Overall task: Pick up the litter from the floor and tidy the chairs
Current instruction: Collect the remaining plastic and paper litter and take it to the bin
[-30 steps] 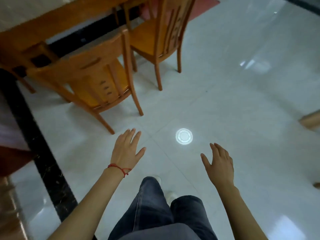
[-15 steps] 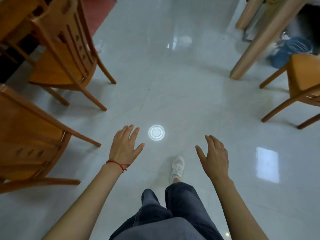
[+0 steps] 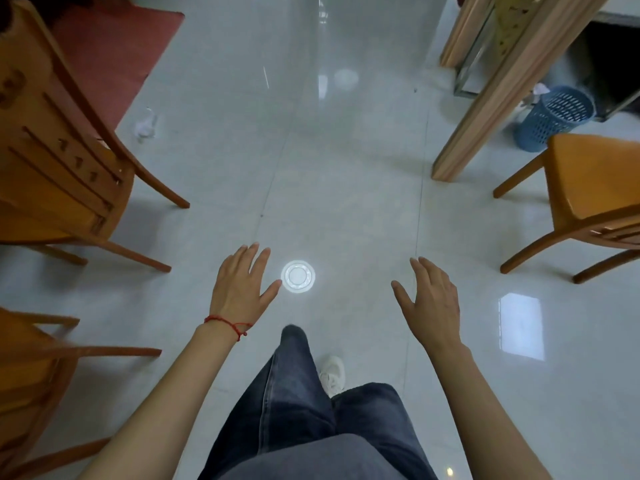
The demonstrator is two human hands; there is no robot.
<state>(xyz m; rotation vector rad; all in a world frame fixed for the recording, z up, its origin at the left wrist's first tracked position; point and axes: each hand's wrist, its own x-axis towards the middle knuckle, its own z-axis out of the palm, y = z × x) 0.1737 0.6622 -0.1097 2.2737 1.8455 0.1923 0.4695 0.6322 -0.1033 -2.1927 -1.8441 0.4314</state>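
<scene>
A crumpled white piece of litter (image 3: 146,124) lies on the pale tiled floor beside the red mat, far ahead on the left. A wooden chair (image 3: 65,168) stands at the left with its back toward me, and another chair (image 3: 38,372) sits at the lower left. A third chair (image 3: 588,195) stands at the right. My left hand (image 3: 242,289) and my right hand (image 3: 429,303) hover in front of me with fingers spread, holding nothing. More white litter (image 3: 540,89) lies next to the blue basket.
A blue mesh wastebasket (image 3: 554,119) stands at the far right behind a table leg (image 3: 485,109). A red mat (image 3: 110,53) covers the floor at the upper left. A round lamp reflection (image 3: 298,276) shines on the tiles between my hands.
The view has swung right and forward: the left chairs slid toward the left edge, while the litter, wastebasket and right chair came into fuller view. Both hands stay spread and hold nothing.
</scene>
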